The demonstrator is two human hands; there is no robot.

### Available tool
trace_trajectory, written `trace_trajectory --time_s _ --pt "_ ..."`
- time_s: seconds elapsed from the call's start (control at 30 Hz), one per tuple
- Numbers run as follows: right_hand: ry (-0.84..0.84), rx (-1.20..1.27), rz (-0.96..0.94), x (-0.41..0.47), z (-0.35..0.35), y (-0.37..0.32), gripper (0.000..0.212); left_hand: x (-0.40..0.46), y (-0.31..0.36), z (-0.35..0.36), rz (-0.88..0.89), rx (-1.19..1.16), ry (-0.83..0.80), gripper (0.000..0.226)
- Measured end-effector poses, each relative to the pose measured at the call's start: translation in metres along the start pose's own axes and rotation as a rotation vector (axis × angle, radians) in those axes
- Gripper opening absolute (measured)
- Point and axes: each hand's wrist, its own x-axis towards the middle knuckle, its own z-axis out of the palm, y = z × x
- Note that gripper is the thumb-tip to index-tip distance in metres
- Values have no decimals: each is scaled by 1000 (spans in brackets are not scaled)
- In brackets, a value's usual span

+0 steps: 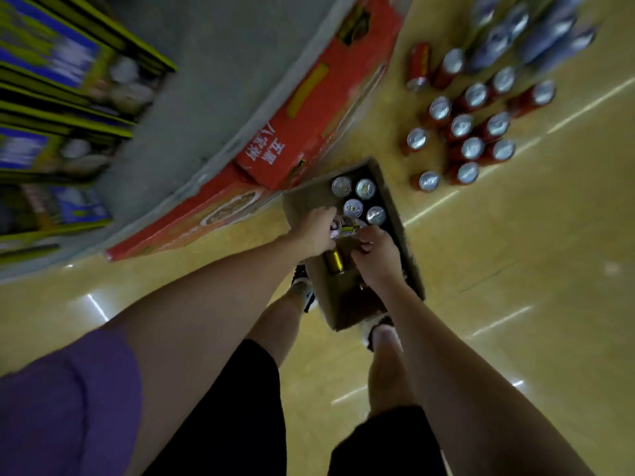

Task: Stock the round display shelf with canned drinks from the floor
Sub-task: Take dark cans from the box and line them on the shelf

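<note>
A brown cardboard box (395, 201) sits on the floor between my feet, with several silver-topped dark cans (353, 207) standing at its far end. My left hand (314, 230) reaches into the box and its fingers curl round a can (345, 230) lifted on its side. My right hand (376, 257) is in the box too, fingers bent at that same can. A gold can (333, 261) shows below the hands; whether a hand holds it is unclear. The round grey shelf (220, 80) curves across the upper left.
Red cartons (309, 111) lean along the shelf's base. Several red cans (462, 127) stand on the yellow floor to the upper right, with blue cans (529, 32) beyond them. Yellow-and-blue packs (51, 63) fill the shelf at far left. My shoes flank the box.
</note>
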Motion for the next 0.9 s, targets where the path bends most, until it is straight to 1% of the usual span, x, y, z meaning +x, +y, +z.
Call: trace_trajectory --time_s 0.1,0.2,0.27,0.33,0.47,0.53,0.67,0.73,0.77,0.83,0.9 --pt "40 -34 -84 -42 -53 -40 42 -56 36 -38 36 -86 87 43" --pt "40 -79 -176 -84 -102 -82 37 -113 73 -79 69 -146 161 31" --pt "18 -96 -229 -110 -132 -111 32 -151 93 -107 76 -170 231 33" --pt "-3 -158 -330 -136 -158 -140 30 -190 111 -134 87 -203 302 35" --pt "-16 -144 -448 -189 -204 -204 42 -268 144 -189 102 -255 425 28" --pt "-37 -152 -511 -210 -220 -233 44 -302 155 -215 117 -208 462 29" --pt "-85 -204 -577 -242 -239 -291 53 -367 159 -258 130 -84 557 47" --pt "-119 -249 -609 -260 -243 -318 52 -400 160 -275 119 -12 603 62" --pt "-156 -254 -623 -270 -246 -333 52 -416 160 -285 119 15 622 63" --pt "-246 -258 -649 -291 -251 -364 57 -446 160 -305 143 71 677 52" --pt "-303 -283 -657 -313 -255 -395 61 -473 157 -324 187 140 751 49"
